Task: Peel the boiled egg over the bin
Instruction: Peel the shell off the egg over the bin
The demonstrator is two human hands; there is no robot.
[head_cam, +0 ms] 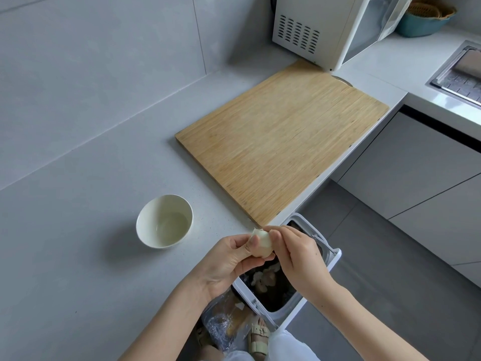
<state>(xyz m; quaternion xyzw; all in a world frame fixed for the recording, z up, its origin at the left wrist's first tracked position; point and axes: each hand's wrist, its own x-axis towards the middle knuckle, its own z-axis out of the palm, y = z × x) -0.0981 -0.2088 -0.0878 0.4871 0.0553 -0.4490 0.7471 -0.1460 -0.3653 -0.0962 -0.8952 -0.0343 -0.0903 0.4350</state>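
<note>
A pale boiled egg (pixel 263 244) is held above the counter's edge, just over the open white bin (pixel 329 259) on the floor. My left hand (pixel 229 261) grips the egg from the left, thumb on top of it. My right hand (pixel 296 252) pinches at the egg's right end with its fingertips. A flap of white shell or skin sticks up at the egg's top left. Shell pieces lie inside the bin on its dark liner.
A white bowl (pixel 164 221) with a little water stands on the grey counter left of my hands. A bamboo cutting board (pixel 281 142) lies behind. A microwave (pixel 320 29) and a sink (pixel 460 74) are at the back right. A plastic bag (pixel 223 327) lies beside the bin.
</note>
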